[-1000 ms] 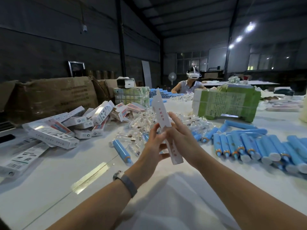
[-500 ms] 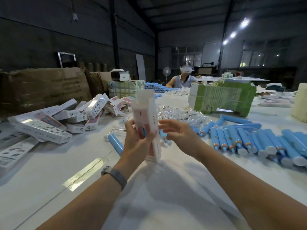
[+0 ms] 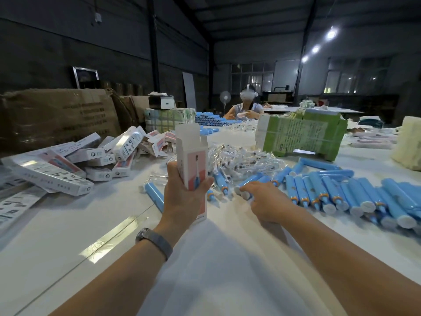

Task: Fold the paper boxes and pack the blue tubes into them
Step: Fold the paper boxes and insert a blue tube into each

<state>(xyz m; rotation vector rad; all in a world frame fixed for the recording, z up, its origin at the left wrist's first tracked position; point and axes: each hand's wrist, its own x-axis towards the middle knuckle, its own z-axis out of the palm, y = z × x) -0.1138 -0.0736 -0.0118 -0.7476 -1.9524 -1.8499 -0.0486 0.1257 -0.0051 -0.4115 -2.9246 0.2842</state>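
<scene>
The left hand (image 3: 182, 199) grips an upright paper box (image 3: 193, 160) around its lower half, thumb on the near right edge and fingers wrapped behind, so the box stands tall above the white tabletop (image 3: 91, 224) with its base just above or touching the surface; I cannot tell which. The box is a slim rectangular carton of thin white card with a pink printed front panel, and its top flaps stand open and unfolded. Just to the right, the right hand (image 3: 262, 201) reaches down to the tabletop with curled fingers closing around the white cap end of a blue tube (image 3: 252, 181), which lies flat, angled away to the right. That tube is the nearest of a long row of blue tubes (image 3: 341, 192), smooth plastic cylinders with orange collars and white caps, lying side by side and partly heaped toward the right edge. One more single tube (image 3: 155, 195) lies left of the held box, partly hidden by the left wrist. Behind the box sits a crinkled pile of clear plastic packets (image 3: 241, 156). To the left, finished glossy cartons (image 3: 95, 156) lie stacked loosely, with flat unfolded blanks (image 3: 16, 204) nearer the edge. A green printed carton (image 3: 303, 135) stands behind the tubes.
</scene>
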